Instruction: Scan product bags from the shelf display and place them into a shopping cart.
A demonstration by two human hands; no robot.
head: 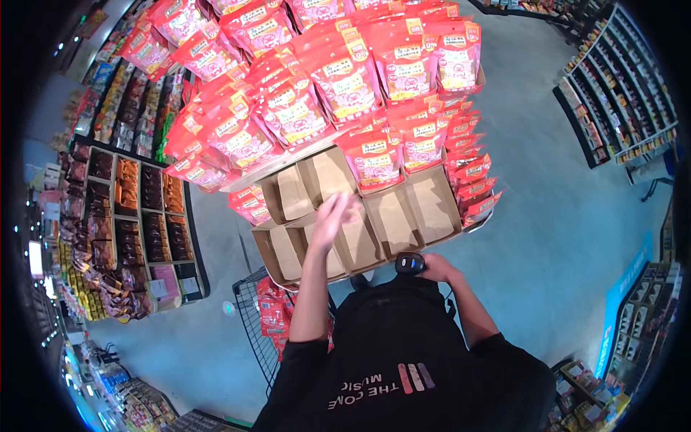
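My left hand (pixel 336 216), somewhat blurred, hovers over the cardboard compartments (pixel 359 237) of a display stand, with nothing visible in it. My right hand (pixel 436 268) is at the stand's near edge by my waist, closed around a black handheld device (pixel 410 263) with a small lit part. Beyond the bare compartments, red and pink snack pouches (pixel 372 162) stand upright in rows, more of them (pixel 345 86) on the raised tier behind.
A black wire cart (pixel 256 313) holding red packages (pixel 275 313) stands left of my body. Farther left is a shelf unit (pixel 148 216) of dark and orange packs. Store shelving (pixel 621 92) stands at the upper right, and a blue-edged display (pixel 615 308) at the lower right.
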